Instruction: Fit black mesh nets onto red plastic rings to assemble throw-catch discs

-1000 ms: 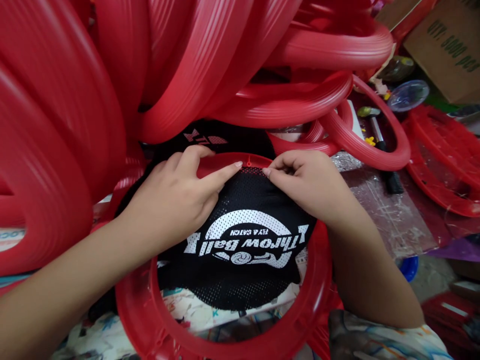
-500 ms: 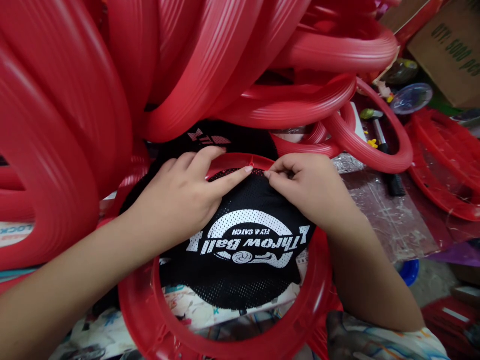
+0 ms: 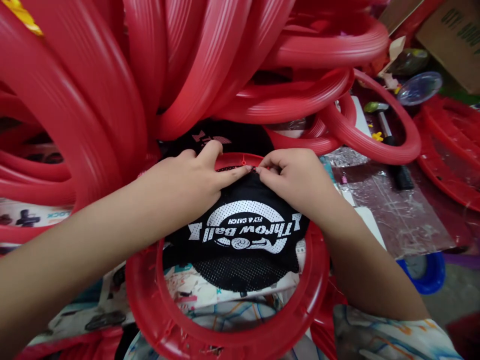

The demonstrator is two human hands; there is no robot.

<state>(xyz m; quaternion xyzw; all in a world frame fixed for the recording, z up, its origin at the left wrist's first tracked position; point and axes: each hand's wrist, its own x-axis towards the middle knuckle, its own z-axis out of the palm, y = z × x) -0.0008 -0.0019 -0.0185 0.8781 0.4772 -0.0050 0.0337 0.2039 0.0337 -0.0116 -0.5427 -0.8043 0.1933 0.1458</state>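
A round black mesh cloth (image 3: 240, 272) with white "Throw Ball" print lies across a red plastic ring (image 3: 144, 300). At the ring's far edge, my right hand (image 3: 296, 180) pinches the edge of the mesh between thumb and forefinger. My left hand (image 3: 191, 185) lies over the cloth's left part, its index fingertip meeting the right fingertips at the mesh edge and its other fingers apart. A small red peg stands on the ring just beyond the fingertips. More black printed cloth (image 3: 247, 140) lies behind the ring.
Large red rings (image 3: 210, 65) are heaped at the back and left. On the right lie a hammer (image 3: 386, 125), a clear plastic sheet (image 3: 408, 210) and red ring frames (image 3: 450, 150). A cardboard box (image 3: 453, 45) stands at the back right, and a blue basin (image 3: 431, 275) sits lower right.
My left index fingertip has come closer to the right fingertips along the mesh edge. The right hand has shifted slightly left, and the camera view has moved a little.
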